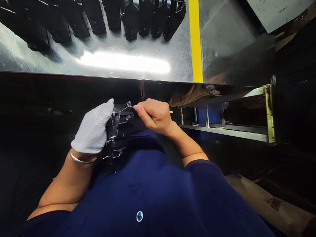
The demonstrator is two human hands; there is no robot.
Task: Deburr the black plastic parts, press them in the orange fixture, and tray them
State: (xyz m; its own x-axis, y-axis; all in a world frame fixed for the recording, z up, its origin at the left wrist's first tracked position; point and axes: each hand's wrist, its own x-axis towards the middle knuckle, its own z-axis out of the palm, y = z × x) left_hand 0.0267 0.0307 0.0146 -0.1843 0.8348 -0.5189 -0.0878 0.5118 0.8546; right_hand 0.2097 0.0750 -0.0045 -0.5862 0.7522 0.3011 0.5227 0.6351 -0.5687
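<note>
My left hand (pixel 92 126), in a white glove, grips the left side of a black molded plastic part (pixel 122 128) held in front of my chest. Small metal pins and fittings show along that part. My bare right hand (pixel 155 115) is closed around a thin tool (pixel 171 112) whose pale end sticks out behind the fist. From the fingertips its fine metal shaft (pixel 127 108) reaches to the upper end of the black part, by a small dark fitting. The kind of tool cannot be made out. The lower end of the part is lost in shadow.
Several similar black parts (pixel 132 19) stand in a row on the shiny metal table (pixel 177 65). A yellow tape strip (pixel 195 42) crosses the tabletop. To the right below it are a metal frame (pixel 224 131), brown paper (pixel 190 95) and a sack (pixel 269 200).
</note>
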